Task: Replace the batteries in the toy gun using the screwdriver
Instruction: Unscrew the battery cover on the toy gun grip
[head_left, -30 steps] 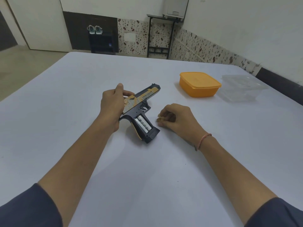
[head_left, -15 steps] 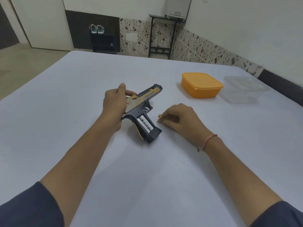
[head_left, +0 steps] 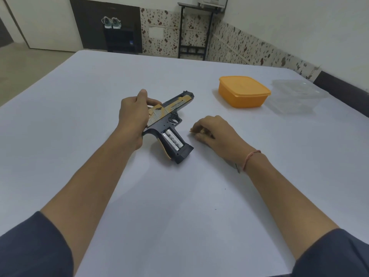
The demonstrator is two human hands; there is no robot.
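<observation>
The toy gun [head_left: 168,114], black with a gold slide, lies on its side on the white table [head_left: 179,196]. Its grip compartment is open and shows two white batteries [head_left: 172,139]. My left hand [head_left: 132,116] grips the rear of the slide. My right hand [head_left: 214,132] rests on the table just right of the grip, fingers curled around a small gold piece [head_left: 192,130] that is mostly hidden. A thin grey tip [head_left: 237,168] pokes out beneath my right wrist; I cannot tell what it is.
An orange lidded box [head_left: 243,91] stands at the back right, with a clear plastic container [head_left: 297,95] beside it near the table's right edge. Beyond the table are a dark shoe rack [head_left: 119,40] and a black metal stand [head_left: 194,29].
Both hands and the gun stay almost where they were. The view has tilted slightly downward.
</observation>
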